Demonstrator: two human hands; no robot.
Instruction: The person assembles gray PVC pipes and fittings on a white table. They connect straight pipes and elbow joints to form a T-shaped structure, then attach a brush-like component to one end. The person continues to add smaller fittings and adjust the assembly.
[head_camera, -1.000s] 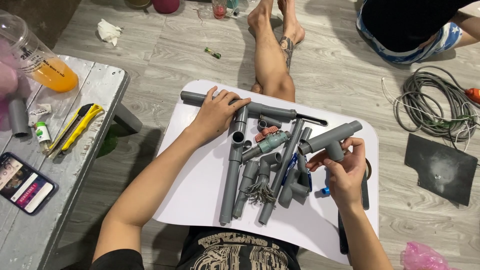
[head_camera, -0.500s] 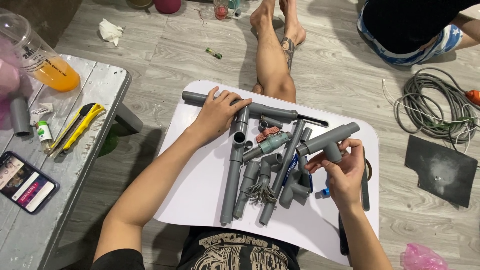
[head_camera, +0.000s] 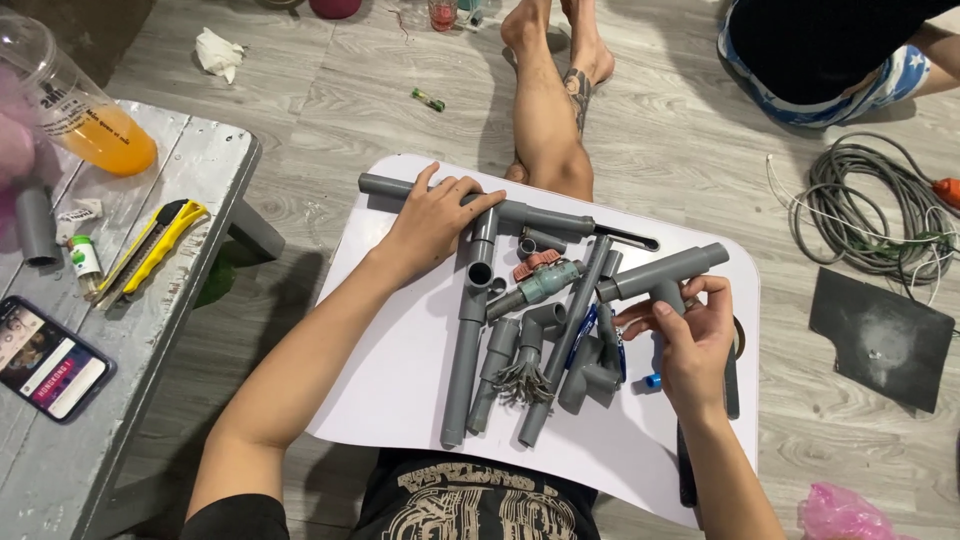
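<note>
Those grey pipes (head_camera: 470, 330) look like matt plastic, same for the tee fitting (head_camera: 662, 275). The white tray (head_camera: 400, 380) is smooth with a slight sheen. Floor (head_camera: 330, 110) is pale wood-grain planks, and the grey bench (head_camera: 190, 190) shows rough, worn painted wood.

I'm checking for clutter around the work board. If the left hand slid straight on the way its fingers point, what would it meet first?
The left hand already rests on the long grey pipe at the white board's far edge. Its fingers point up and right; past that pipe, the person's bare leg probably comes next, though depth is unclear.
</note>
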